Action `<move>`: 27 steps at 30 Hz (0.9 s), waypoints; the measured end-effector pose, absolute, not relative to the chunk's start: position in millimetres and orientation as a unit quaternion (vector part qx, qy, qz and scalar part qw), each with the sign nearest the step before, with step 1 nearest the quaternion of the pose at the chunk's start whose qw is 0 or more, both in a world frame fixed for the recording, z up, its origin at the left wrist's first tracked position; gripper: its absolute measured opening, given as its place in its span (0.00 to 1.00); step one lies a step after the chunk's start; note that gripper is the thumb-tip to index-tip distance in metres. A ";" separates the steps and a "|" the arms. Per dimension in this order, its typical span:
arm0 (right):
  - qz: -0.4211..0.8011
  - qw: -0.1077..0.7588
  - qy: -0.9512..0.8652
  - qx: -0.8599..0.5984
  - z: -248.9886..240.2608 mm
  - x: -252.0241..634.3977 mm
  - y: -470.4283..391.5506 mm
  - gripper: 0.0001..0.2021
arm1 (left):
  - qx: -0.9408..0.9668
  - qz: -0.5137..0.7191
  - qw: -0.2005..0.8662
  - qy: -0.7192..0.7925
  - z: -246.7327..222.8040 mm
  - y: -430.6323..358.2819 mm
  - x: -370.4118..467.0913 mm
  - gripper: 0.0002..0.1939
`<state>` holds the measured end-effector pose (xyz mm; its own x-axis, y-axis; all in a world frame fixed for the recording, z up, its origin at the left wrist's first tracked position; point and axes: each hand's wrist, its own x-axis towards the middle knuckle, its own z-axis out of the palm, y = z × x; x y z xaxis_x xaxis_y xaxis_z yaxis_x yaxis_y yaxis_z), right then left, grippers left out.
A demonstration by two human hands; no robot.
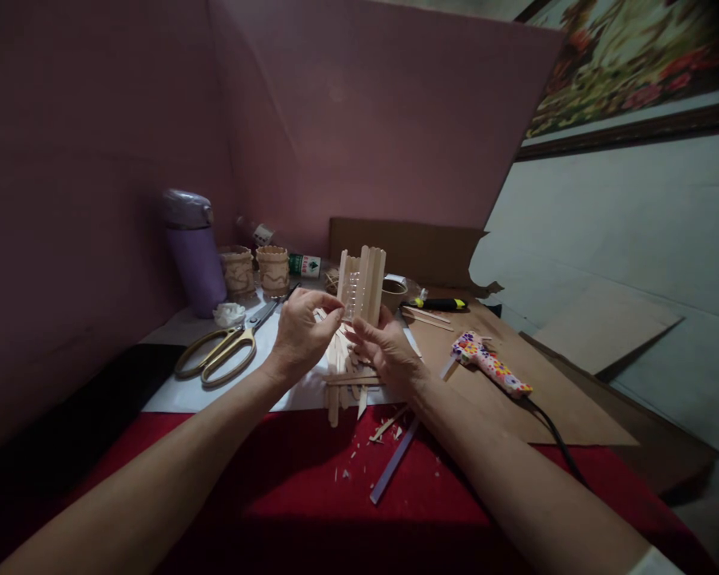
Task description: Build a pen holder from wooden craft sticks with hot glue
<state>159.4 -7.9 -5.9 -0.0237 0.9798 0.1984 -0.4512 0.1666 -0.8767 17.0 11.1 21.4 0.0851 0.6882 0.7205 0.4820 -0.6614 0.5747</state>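
Note:
My right hand (389, 347) is closed around the lower part of a transparent plastic cup (353, 297) that is partly covered by upright wooden craft sticks (371, 283). A gap between the sticks leaves the ridged plastic showing. At the cup's lower left side, my left hand (305, 327) is closed in a pinch, thumb against forefinger; what it pinches, if anything, is too small to make out. Loose craft sticks (334, 399) lie in a pile below both hands. Gold-handled scissors (231, 351) rest to the left of my left hand.
A purple bottle (196, 267) and two decorated wooden cups (273, 271) stand at the back left. A flowered glue gun (491, 363) lies on cardboard at the right, its cord trailing forward. Beyond my right hand is a black-and-yellow cutter (446, 304). A purple strip (395, 463) lies on the red cloth.

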 end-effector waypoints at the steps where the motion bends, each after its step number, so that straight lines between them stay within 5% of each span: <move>1: 0.571 0.629 -0.433 -0.301 -7.2 159.7 -6.6 0.28 | 0.730 0.548 0.092 0.397 21.9 11.3 16.6 0.04; 10: 0.598 0.642 -0.413 -0.243 -4.2 157.6 -5.2 0.16 | 0.742 0.549 0.094 0.374 24.9 14.3 12.9 0.03; 27: 0.498 0.623 -0.539 -0.271 -9.2 163.9 -3.1 0.19 | 0.807 0.432 0.121 0.384 30.1 21.9 7.0 0.02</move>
